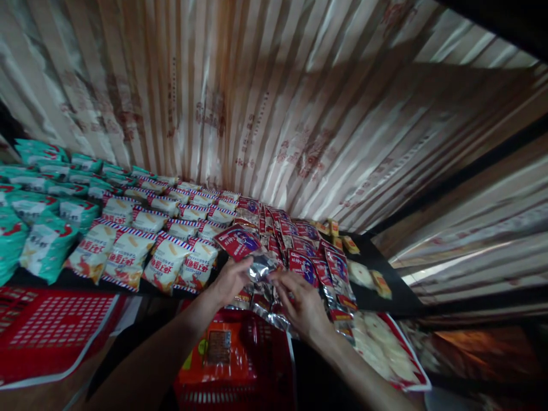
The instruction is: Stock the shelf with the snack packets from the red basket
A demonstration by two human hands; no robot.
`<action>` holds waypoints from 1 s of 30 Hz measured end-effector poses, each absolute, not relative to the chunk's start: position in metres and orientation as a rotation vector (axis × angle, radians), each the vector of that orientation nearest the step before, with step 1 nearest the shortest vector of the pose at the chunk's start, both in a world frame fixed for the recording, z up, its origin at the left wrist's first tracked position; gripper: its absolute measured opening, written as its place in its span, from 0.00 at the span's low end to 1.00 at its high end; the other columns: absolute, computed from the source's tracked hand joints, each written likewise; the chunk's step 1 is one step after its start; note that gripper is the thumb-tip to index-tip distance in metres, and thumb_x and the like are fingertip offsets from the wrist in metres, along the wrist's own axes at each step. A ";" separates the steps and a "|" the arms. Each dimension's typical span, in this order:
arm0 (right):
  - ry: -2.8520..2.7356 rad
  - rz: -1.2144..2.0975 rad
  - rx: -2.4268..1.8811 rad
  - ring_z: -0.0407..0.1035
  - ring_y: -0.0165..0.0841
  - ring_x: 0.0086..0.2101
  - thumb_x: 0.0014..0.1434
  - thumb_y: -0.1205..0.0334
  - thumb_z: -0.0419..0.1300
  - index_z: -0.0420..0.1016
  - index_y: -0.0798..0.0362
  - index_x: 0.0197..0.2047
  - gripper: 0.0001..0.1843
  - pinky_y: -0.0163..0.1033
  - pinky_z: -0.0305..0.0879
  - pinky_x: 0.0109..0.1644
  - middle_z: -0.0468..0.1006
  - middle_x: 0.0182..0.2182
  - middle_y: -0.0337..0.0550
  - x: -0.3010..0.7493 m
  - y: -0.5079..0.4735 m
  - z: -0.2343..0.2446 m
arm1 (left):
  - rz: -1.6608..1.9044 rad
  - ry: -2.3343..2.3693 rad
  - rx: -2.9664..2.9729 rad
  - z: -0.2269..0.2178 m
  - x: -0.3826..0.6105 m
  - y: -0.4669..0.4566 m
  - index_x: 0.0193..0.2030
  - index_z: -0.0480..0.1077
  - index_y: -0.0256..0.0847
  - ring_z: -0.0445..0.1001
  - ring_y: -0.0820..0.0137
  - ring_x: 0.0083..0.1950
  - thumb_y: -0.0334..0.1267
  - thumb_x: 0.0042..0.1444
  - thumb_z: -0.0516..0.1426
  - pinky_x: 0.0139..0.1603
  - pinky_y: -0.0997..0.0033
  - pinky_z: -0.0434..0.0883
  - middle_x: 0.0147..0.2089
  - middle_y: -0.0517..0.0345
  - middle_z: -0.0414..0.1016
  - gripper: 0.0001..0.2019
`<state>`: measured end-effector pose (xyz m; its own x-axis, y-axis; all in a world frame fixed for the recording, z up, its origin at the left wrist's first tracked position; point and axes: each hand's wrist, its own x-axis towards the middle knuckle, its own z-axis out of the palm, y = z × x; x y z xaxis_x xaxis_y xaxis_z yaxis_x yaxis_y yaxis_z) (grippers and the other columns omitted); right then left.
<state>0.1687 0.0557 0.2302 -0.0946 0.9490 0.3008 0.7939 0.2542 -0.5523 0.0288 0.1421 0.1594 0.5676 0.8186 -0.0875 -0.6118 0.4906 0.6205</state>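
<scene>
Head view: your two hands meet near the center, above a dark surface [400, 285]. Your left hand [231, 281] has its grip pinching the lower left edge of a red-and-silver packet [240, 242], thumb on top; your right hand [299, 299] has its grip pinching the lower right corner. The packet tilts in front of a pile of similar packets [302, 265]. To the left stand rows of white bags with striped edges [128, 257], then teal bags [49, 245]. Below your hands, a red basket [282, 371] holds an orange package [218, 348].
</scene>
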 end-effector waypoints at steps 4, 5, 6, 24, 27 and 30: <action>-1.802 0.495 -1.692 0.74 0.36 0.37 0.61 0.52 0.51 0.73 0.46 0.44 0.14 0.41 0.70 0.41 0.80 0.38 0.43 0.175 0.062 0.223 | 0.951 0.551 0.544 0.154 0.031 0.142 0.42 0.72 0.36 0.76 0.63 0.41 0.40 0.40 0.67 0.45 0.64 0.69 0.38 0.53 0.78 0.22; -1.729 0.473 -1.727 0.74 0.36 0.37 0.61 0.51 0.51 0.73 0.47 0.44 0.15 0.42 0.70 0.41 0.79 0.39 0.43 0.179 0.067 0.222 | 0.946 0.569 0.560 0.153 0.031 0.142 0.42 0.72 0.35 0.76 0.63 0.39 0.40 0.40 0.67 0.45 0.64 0.69 0.38 0.53 0.78 0.21; -1.656 0.434 -1.759 0.74 0.37 0.38 0.60 0.50 0.52 0.72 0.48 0.45 0.16 0.42 0.69 0.42 0.79 0.40 0.45 0.184 0.072 0.220 | 0.935 0.579 0.586 0.153 0.031 0.143 0.42 0.72 0.35 0.76 0.64 0.38 0.41 0.40 0.67 0.45 0.64 0.69 0.37 0.53 0.79 0.21; -0.705 1.040 -1.453 0.58 0.24 0.16 0.31 0.51 0.71 0.63 0.49 0.36 0.30 0.30 0.53 0.20 0.66 0.16 0.25 0.197 0.157 0.166 | 1.009 0.965 1.053 0.127 0.050 0.174 0.60 0.57 0.39 0.75 0.67 0.45 0.32 0.52 0.56 0.47 0.66 0.72 0.49 0.49 0.73 0.27; -0.711 0.989 -1.446 0.62 0.26 0.17 0.32 0.54 0.69 0.64 0.49 0.37 0.28 0.31 0.56 0.21 0.70 0.18 0.28 0.198 0.182 0.159 | 1.106 1.051 1.275 0.122 0.049 0.175 0.58 0.61 0.39 0.69 0.63 0.56 0.28 0.50 0.56 0.52 0.65 0.71 0.60 0.45 0.63 0.26; -0.719 0.937 -1.459 0.65 0.29 0.19 0.34 0.56 0.68 0.65 0.50 0.37 0.26 0.33 0.59 0.22 0.72 0.20 0.30 0.198 0.205 0.152 | 1.115 1.051 1.424 0.121 0.046 0.174 0.52 0.67 0.37 0.68 0.63 0.58 0.26 0.50 0.53 0.52 0.64 0.72 0.67 0.44 0.50 0.20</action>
<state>0.1983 0.2053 0.1519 0.4845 0.8636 -0.1398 -0.0886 -0.1105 -0.9899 0.0460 0.1736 0.1210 0.1960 0.9747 0.1075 0.0498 -0.1194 0.9916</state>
